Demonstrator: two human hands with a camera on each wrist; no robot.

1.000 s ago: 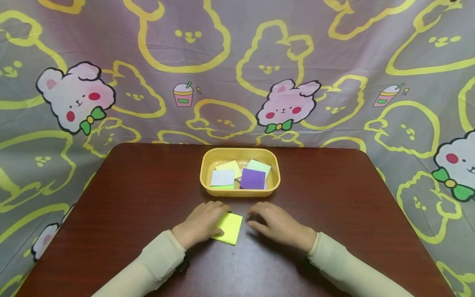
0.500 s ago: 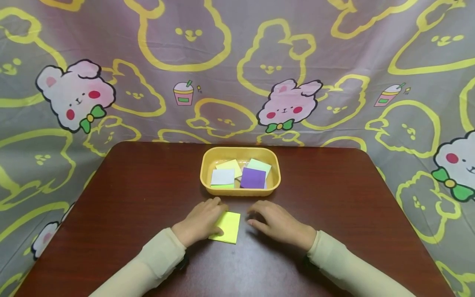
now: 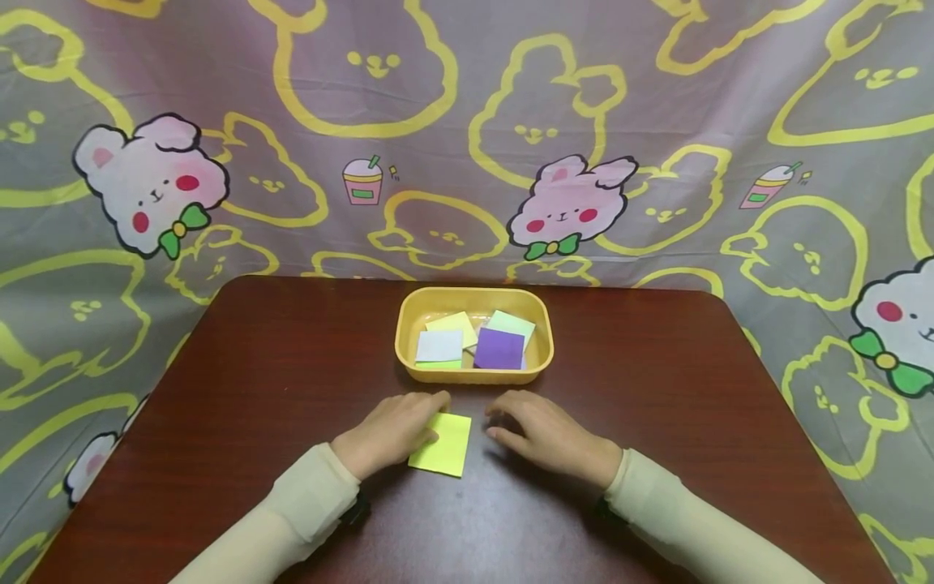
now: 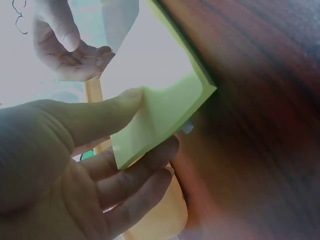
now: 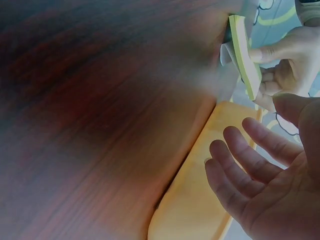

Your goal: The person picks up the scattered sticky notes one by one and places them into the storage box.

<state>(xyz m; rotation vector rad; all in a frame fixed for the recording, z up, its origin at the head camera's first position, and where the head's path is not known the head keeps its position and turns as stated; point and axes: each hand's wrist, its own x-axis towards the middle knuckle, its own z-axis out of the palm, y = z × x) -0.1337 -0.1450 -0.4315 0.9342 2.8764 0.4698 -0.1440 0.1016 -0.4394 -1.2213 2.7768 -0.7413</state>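
My left hand (image 3: 387,435) pinches a yellow sticky note pad (image 3: 450,446) at its left edge. The left wrist view has the thumb on top of the pad (image 4: 155,105) and the fingers beneath it. A small whitish piece (image 4: 187,127) peeks out from under the pad. To the right of the pad, my right hand (image 3: 554,438) holds nothing; its fingers (image 5: 250,160) are loosely bent in the right wrist view. Beyond both hands stands a yellow plastic basket (image 3: 474,376).
Inside the basket lie a purple pad (image 3: 499,349), a white one (image 3: 439,345) over a bright green edge, a pale yellow one (image 3: 460,324) and a light green one (image 3: 514,323). The dark wooden table (image 3: 292,349) ends at a patterned cloth (image 3: 438,105).
My left hand has drawn slightly left with the yellow pad, which has turned a little. My right hand has stayed nearly still.
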